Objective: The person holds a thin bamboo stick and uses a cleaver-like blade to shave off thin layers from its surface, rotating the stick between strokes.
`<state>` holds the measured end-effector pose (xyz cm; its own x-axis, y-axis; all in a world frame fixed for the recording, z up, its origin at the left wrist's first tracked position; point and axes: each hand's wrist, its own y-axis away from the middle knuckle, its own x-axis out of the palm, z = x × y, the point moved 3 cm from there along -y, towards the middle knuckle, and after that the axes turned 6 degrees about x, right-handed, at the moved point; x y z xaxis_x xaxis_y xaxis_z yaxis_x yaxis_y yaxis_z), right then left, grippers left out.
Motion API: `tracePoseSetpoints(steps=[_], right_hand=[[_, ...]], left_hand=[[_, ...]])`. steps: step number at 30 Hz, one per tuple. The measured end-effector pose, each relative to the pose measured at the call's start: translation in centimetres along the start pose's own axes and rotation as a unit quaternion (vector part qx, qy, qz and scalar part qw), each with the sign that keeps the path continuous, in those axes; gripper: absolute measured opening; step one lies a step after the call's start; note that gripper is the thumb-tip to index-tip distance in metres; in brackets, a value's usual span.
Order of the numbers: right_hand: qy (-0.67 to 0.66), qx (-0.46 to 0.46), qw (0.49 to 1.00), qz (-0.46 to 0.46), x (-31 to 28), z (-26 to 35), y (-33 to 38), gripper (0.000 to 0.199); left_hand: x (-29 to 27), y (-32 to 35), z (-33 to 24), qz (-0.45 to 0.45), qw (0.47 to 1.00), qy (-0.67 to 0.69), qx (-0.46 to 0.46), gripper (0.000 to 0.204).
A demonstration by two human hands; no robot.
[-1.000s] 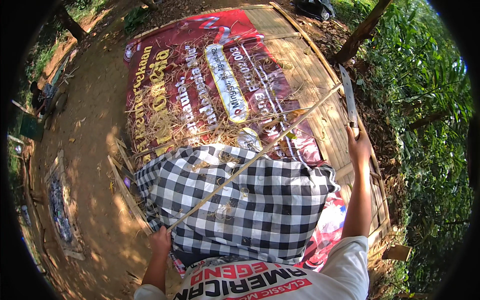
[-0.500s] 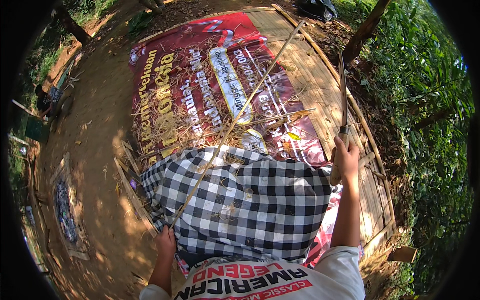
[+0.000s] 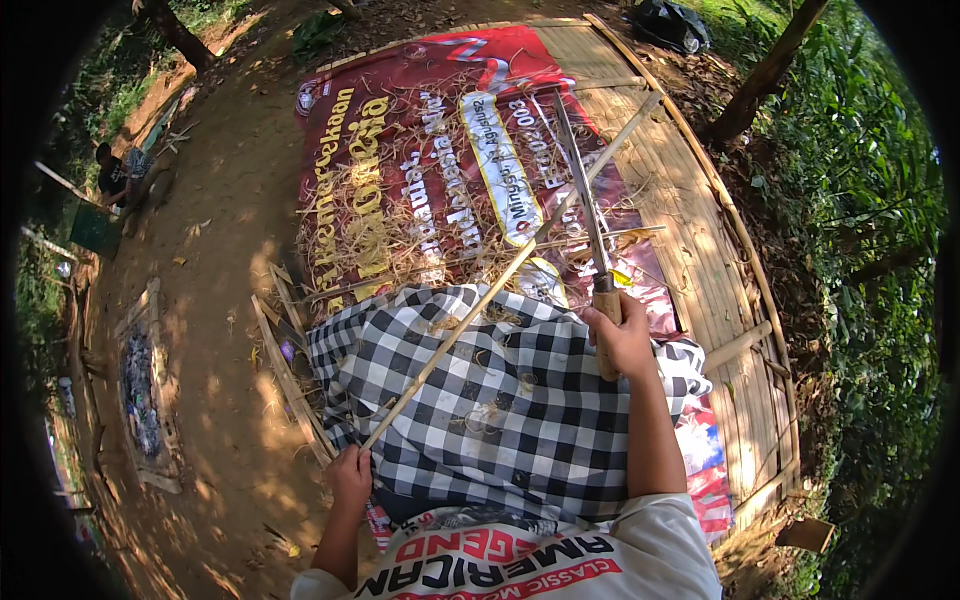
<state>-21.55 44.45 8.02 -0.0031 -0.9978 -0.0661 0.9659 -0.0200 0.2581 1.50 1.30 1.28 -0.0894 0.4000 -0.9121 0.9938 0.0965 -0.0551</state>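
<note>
My left hand [image 3: 350, 476] is closed around the near end of a long, thin bamboo strip [image 3: 480, 305]. The strip slants up and away to the right, over my checked black-and-white cloth. In my right hand [image 3: 626, 335] is a machete [image 3: 583, 180], gripped by its wooden handle, its long blade pointing away. The blade crosses the strip's line toward its far part; I cannot tell whether they touch. The checked cloth [image 3: 540, 430] lies over my lap, with pale shavings scattered on it.
A bamboo platform [image 3: 690, 220] stretches ahead, partly covered by a red printed banner [image 3: 400, 130] strewn with curly shavings. Bare dirt [image 3: 215, 300] lies left, with a seated person [image 3: 112, 175] farther off. A black plastic bag [image 3: 672, 27] sits beyond; green plants [image 3: 880, 250] grow right.
My right hand has swung the machete leftward from the platform's right side to across the bamboo strip. My left hand still grips the strip's near end. The whole view has shifted slightly.
</note>
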Motion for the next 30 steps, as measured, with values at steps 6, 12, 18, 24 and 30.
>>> tracePoseSetpoints(steps=[6,12,18,24,30], right_hand=[[0.024,0.010,0.999,0.046,1.0,-0.9,-0.2,0.021],[-0.022,0.028,0.998,0.055,0.8,-1.3,-0.2,0.022],[-0.176,0.054,0.979,0.087,0.7,-2.7,-0.1,0.023],[-0.361,0.143,0.910,0.148,0.5,-3.6,0.3,0.022],[-0.466,0.193,0.831,0.235,0.6,-4.2,0.3,0.025]], left_hand=[[-0.9,-0.9,-0.7,0.054,0.996,0.068,-0.006,0.026],[-1.3,-1.7,-0.8,0.102,0.989,0.104,-0.023,0.025],[-0.2,-1.7,0.4,0.124,0.986,0.108,-0.040,0.031],[0.2,-2.0,0.7,0.125,0.987,0.092,-0.036,0.036],[1.4,-1.2,1.4,0.088,0.990,0.095,-0.051,0.037]])
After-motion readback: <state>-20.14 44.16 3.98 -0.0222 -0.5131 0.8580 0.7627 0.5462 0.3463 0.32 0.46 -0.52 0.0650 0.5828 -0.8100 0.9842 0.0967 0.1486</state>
